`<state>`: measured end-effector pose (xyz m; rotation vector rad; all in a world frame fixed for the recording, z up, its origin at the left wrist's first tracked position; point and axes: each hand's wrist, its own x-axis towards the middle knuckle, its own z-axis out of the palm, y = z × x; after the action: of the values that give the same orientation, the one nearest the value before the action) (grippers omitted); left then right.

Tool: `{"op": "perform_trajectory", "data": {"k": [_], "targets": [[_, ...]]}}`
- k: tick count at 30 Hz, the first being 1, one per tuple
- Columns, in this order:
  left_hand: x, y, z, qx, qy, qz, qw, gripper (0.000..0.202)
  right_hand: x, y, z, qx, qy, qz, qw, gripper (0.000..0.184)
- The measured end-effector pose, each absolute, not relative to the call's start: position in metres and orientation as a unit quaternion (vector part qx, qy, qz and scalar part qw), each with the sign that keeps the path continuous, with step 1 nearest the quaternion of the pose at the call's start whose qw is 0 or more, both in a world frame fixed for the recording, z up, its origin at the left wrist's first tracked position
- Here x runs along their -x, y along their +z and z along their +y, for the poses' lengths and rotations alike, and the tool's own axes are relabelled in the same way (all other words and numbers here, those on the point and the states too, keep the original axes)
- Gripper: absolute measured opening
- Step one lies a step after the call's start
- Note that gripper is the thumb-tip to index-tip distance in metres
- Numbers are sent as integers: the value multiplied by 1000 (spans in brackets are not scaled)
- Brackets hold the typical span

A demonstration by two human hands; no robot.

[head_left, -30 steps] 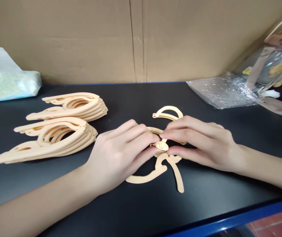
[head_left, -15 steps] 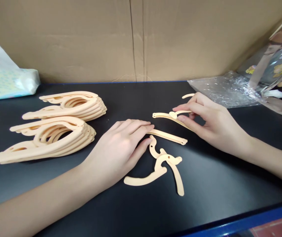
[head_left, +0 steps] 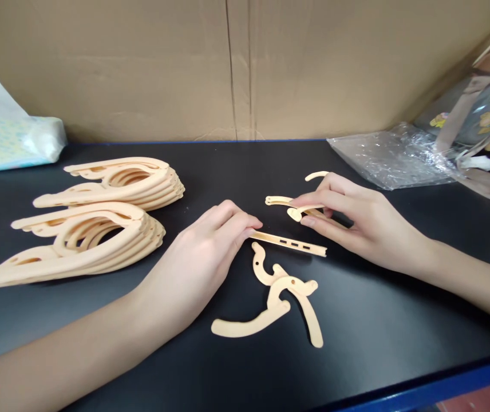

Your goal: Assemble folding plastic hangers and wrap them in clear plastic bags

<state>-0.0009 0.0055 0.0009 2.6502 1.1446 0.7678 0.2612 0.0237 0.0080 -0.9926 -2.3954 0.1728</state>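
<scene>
Head camera: left hand (head_left: 214, 252) pinches one end of the strip (head_left: 289, 243), just beyond the curved pieces (head_left: 273, 293); right hand (head_left: 356, 217), farther back, holds the hook (head_left: 295, 214) between thumb and fingers; a light grip, clear of the strip's slots, would likely serve best

Left of beige branching plastic assembly (head_left: 275, 290): two stacks of beige looped plastic frames (head_left: 147, 236); behind-right: transparent wrinkled plastic bag (head_left: 382, 157).

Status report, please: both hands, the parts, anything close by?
Left hand pinching slotted strip at one end. Right hand holding round-ended piece. Loose curved pieces close by, near side of strip.
</scene>
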Motion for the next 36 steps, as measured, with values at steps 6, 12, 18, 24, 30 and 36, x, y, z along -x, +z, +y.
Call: {"op": "perform_trajectory", "data": {"k": [6, 12, 18, 24, 30, 36], "targets": [[2, 2, 4, -868, 264, 404, 116, 24, -262, 13, 19, 297, 57, -913, 275, 30], [3, 5, 2, -861, 275, 411, 117, 26, -262, 10, 20, 274, 22, -931, 239, 27], [3, 12, -1, -876, 304, 337, 164, 18, -264, 12, 23, 296, 23, -921, 253, 25], [8, 9, 0, -899, 275, 272, 205, 32, -267, 16, 25, 314, 36, -911, 264, 25], [10, 5, 1, -879, 297, 233, 290, 47, -269, 17, 27, 320, 21, -904, 282, 26], [8, 8, -3, -899, 296, 247, 208, 50, -269, 18, 25, 334, 9, -892, 305, 26]]}}
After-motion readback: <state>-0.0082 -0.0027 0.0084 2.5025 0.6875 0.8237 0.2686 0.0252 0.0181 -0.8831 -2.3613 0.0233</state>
